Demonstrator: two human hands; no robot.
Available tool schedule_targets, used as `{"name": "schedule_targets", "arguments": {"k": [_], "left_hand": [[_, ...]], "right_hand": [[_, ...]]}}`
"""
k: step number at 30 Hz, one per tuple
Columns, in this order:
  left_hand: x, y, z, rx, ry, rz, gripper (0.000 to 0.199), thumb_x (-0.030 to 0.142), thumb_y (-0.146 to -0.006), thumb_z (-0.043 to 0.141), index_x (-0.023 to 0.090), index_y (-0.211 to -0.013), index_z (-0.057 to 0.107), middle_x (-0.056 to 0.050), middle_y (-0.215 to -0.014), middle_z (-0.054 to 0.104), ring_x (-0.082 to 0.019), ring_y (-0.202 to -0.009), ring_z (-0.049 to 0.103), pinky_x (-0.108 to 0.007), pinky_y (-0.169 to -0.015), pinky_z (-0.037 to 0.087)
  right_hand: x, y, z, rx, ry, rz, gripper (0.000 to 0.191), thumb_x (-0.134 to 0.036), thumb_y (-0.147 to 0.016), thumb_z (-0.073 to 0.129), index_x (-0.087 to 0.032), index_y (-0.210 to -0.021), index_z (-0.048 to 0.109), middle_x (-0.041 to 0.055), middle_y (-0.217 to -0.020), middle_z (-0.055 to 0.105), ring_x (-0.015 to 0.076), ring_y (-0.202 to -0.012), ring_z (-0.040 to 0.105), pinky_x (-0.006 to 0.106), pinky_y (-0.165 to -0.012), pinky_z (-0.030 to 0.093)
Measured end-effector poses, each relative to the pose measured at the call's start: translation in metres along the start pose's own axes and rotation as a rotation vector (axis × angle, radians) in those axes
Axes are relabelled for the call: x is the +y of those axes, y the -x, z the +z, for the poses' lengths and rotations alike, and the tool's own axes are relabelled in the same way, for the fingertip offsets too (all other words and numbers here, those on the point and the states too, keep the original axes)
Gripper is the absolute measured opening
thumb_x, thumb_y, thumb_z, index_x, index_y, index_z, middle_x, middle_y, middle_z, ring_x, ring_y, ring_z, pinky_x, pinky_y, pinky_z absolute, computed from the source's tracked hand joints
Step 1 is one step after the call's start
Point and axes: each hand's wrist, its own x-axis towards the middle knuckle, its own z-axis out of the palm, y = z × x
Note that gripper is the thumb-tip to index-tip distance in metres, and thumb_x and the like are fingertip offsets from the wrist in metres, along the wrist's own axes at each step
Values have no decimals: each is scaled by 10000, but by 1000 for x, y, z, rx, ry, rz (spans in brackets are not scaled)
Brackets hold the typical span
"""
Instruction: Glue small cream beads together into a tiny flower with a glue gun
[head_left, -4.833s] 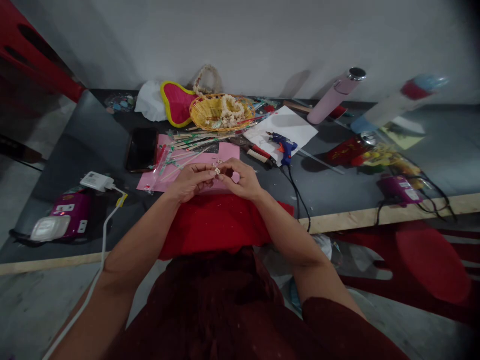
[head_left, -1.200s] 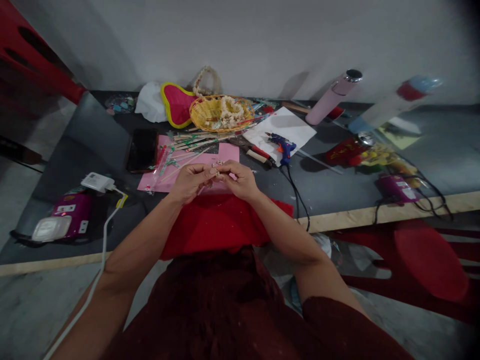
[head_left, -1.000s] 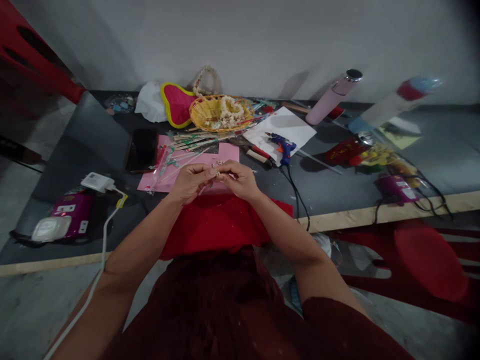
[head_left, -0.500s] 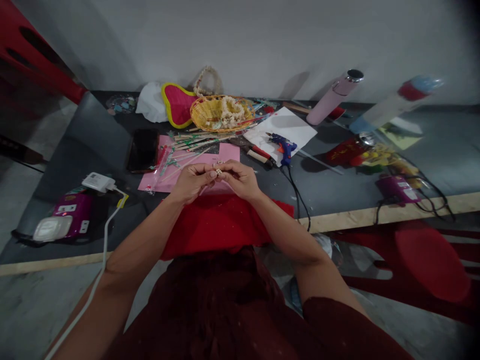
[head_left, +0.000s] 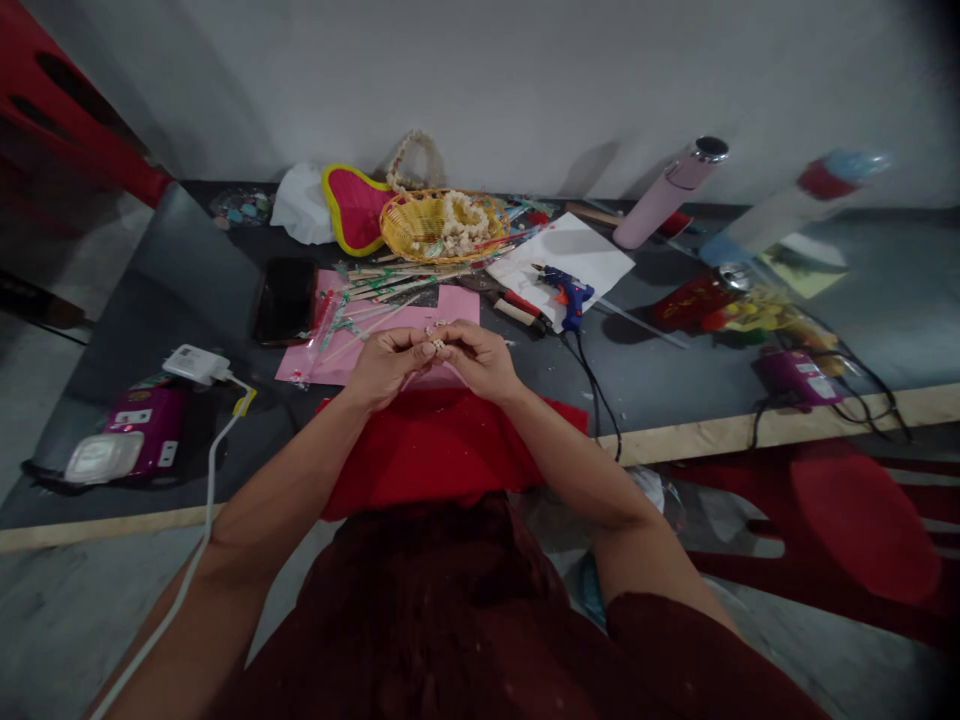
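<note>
A small cream-coloured beaded piece (head_left: 438, 344) sits pinched between the fingertips of both hands. My left hand (head_left: 386, 366) grips it from the left with thumb and fingers closed. From the right, my right hand (head_left: 480, 360) holds the same piece, its fingers bent together. Both hands are above the front part of a pink sheet (head_left: 375, 330), just behind a red cloth (head_left: 442, 440) at the table's front edge. The fingers cover much of the piece, so its full shape is hidden.
Behind the hands lie thin sticks (head_left: 397, 282), a yellow basket (head_left: 405, 225) with cream strands, and pliers (head_left: 517, 308). A blue glue gun (head_left: 566, 292) rests on white paper. A phone (head_left: 285, 300) is at left, a pink flask (head_left: 667, 195) at right. A white cable (head_left: 211, 470) crosses my left arm.
The fingers have shifted very slightly around the beaded piece, which stays in both hands. Nothing else has visibly moved on the table.
</note>
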Motion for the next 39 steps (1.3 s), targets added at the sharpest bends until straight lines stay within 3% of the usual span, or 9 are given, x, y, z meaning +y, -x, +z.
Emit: {"name": "schedule_targets", "arguments": {"k": [12,18,33,39], "left_hand": [[2,0,5,34,1,9,231,349,-661,745,132,-684,673,-24,-616,613,-80,-547,529,-212,-540,427],[3,-1,4,50,29,-6,224,340,-659,749,137,-729,684,-20,-634,622,-77,-551,535,-204,-536,427],[2,-1,3,35,33,-12,224,295,-662,752,136,-809,695,-34,-716,657,-68,-562,543,-195,-534,435],[2,-2,0,11,32,-26,213,305,-647,762,130,-744,688,-34,-675,658,-73,-551,551,-199,-528,435]], "right_hand": [[-5,-1,1,28,100,-17,216,-350,-873,536,-198,-993,631,28,-818,627,103,-734,584,240,-677,483],[-4,-3,1,35,186,-103,251,-350,-883,519,-238,-1077,632,40,-862,661,133,-803,600,292,-759,496],[-1,-4,-2,61,126,-129,216,-296,-870,553,-261,-1048,670,22,-811,670,119,-772,605,288,-735,505],[-2,-4,-3,39,91,-100,226,-318,-864,560,-270,-1053,674,14,-794,672,115,-756,612,285,-724,508]]}}
